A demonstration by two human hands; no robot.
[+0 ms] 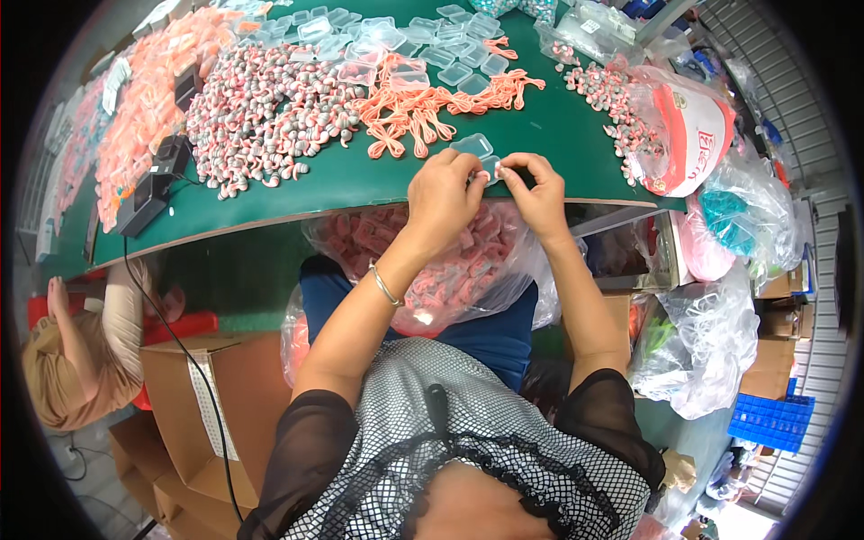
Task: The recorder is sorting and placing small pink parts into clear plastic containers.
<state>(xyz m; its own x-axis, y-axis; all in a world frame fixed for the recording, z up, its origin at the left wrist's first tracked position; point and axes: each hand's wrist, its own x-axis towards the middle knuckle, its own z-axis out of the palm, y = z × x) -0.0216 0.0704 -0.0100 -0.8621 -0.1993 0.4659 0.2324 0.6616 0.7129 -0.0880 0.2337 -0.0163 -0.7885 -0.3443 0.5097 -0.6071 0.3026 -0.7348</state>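
Clear box (472, 145) in two hands
Over the green tabletop (540, 126), left hand (437, 196) grips it, fingers (465, 163) curled; right hand's (542, 196) fingers nearly meet beside it, hold unclear.

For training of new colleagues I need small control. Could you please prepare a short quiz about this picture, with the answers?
1. True or false: the bracelet is on the left forearm.
2. Choose: the looped cords on the table are A) dark green, B) orange-pink, C) black.
3. Fill in: the fingers of the left hand and the right hand come together at a small, clear plastic ____.

Key: 1. True; 2. B; 3. case.
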